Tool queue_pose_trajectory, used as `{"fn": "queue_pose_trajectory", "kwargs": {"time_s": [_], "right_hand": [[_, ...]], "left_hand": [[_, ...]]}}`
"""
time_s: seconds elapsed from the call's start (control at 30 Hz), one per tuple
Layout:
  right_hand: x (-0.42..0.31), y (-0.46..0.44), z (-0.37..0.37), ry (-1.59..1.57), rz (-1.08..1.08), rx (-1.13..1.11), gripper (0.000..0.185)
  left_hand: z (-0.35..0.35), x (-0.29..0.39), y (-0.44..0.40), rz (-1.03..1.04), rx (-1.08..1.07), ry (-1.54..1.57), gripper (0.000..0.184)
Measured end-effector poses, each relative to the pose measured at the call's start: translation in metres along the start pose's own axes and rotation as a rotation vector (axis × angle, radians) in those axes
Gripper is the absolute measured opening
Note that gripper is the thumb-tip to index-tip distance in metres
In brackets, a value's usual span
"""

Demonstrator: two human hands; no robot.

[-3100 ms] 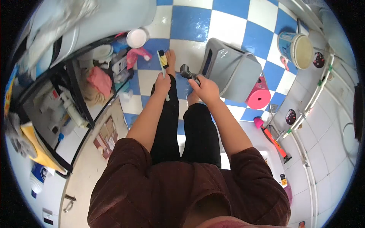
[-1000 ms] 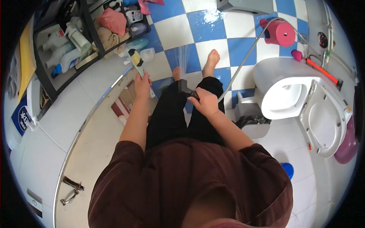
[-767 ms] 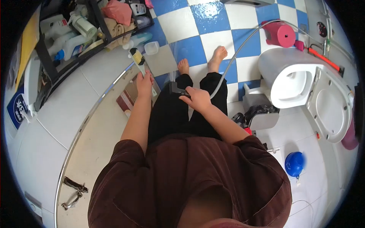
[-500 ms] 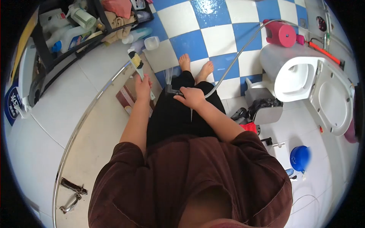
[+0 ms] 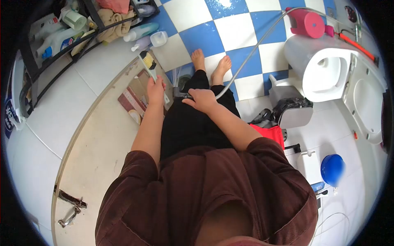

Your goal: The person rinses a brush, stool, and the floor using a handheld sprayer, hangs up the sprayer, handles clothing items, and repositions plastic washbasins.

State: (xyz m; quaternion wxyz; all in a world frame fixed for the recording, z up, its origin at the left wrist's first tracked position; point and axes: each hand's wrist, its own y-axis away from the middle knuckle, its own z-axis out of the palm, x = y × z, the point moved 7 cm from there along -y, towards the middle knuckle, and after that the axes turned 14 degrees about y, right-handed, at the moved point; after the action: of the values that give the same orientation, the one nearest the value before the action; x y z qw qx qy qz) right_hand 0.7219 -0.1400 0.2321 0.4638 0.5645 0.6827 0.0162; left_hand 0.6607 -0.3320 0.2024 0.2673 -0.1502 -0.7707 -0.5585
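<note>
My left hand [image 5: 156, 92] is closed around the pale handle of a scrub brush [image 5: 148, 62], its yellow and black bristles pointing up and away from me. A grey shower head [image 5: 179, 94] is in my right hand [image 5: 202, 100], fingers wrapped about its handle. Thin streams of water [image 5: 176, 76] leave the shower head toward the floor by my feet. From my right hand a silvery hose [image 5: 246, 61] arcs up to the wall on the right. Part of the brush handle is hidden by my left fingers.
A black rack [image 5: 96, 24] of bottles stands at upper left, above a beige door [image 5: 88, 164]. On the right are a white toilet [image 5: 324, 78], a pink stool [image 5: 307, 23] and a grey trash bin [image 5: 293, 117]. The blue and white tiled floor [image 5: 234, 33] looks wet.
The view has shifted slightly, and the shower head and my right hand appear a little further left and up. Both hands keep their hold, and water still runs.
</note>
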Motion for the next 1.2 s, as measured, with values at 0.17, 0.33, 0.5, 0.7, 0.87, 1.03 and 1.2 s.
{"fn": "queue_pose_trajectory", "kwargs": {"time_s": [0.17,0.33,0.5,0.7,0.87,1.03,1.2], "right_hand": [[-0.005,-0.001,0.006,-0.017,-0.080,-0.018,0.050],[0.007,0.012,0.016,-0.005,0.013,-0.063,0.049],[0.032,0.028,0.009,0.036,0.187,0.125,0.048],[0.048,0.037,-0.010,0.034,0.178,0.187,0.048],[0.054,0.042,-0.022,0.004,0.082,0.238,0.048],[0.089,0.054,-0.022,-0.016,0.280,0.211,0.048],[0.142,0.085,-0.024,-0.013,0.514,0.211,0.048]], "left_hand": [[0.000,0.002,0.002,0.032,0.009,0.008,0.011],[-0.002,0.002,0.005,0.052,-0.034,0.052,0.011],[-0.002,0.000,0.016,0.057,0.011,0.037,0.011],[0.017,0.001,0.032,0.067,0.023,0.016,0.010],[0.048,0.002,0.041,0.082,-0.034,0.059,0.009],[0.073,0.008,0.044,0.095,-0.090,0.047,0.009],[0.085,0.009,0.042,0.076,-0.093,-0.010,0.011]]}}
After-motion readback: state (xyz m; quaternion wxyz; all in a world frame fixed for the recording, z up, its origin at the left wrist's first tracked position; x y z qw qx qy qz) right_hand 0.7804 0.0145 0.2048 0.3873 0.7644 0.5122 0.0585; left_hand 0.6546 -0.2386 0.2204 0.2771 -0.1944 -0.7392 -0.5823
